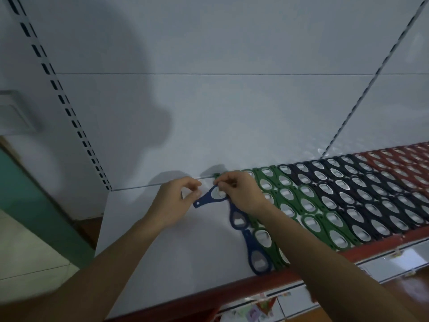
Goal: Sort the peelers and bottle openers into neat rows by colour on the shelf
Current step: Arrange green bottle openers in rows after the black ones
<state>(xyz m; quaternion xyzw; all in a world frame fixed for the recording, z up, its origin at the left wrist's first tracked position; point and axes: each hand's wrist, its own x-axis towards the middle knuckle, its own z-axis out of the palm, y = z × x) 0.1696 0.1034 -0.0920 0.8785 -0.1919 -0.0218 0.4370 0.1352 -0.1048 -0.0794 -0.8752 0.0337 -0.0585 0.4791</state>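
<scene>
Bottle openers [301, 205] cover the right part of the white shelf [162, 263] in the head view, lying flat and overlapping in slanted rows: green nearest the middle, then dark navy [359, 194], then red [399, 159] at the far right. Just left of the green, a short line of blue ones [255, 254] runs from the front edge towards the back panel [209, 112].

At the back of that line, the right hand [241, 191] pinches the round head of one blue opener [210, 197] with its fingertips on the metal insert. The narrow tail of the opener points left and down, over bare shelf. The left hand [176, 201] sits just beside that tail with fingers curled and thumb near the forefinger; I cannot tell whether it touches the tail or holds something else.

These openers look light, thin and stiff, a flat plastic body around a smooth metal plate. The plastic rim of the head is probably the surest place to take hold, since the metal may be slippery. Being so light, the laid rows would likely shift at a nudge, so the piece is best lowered straight down, tail lined up with its blue neighbours.
</scene>
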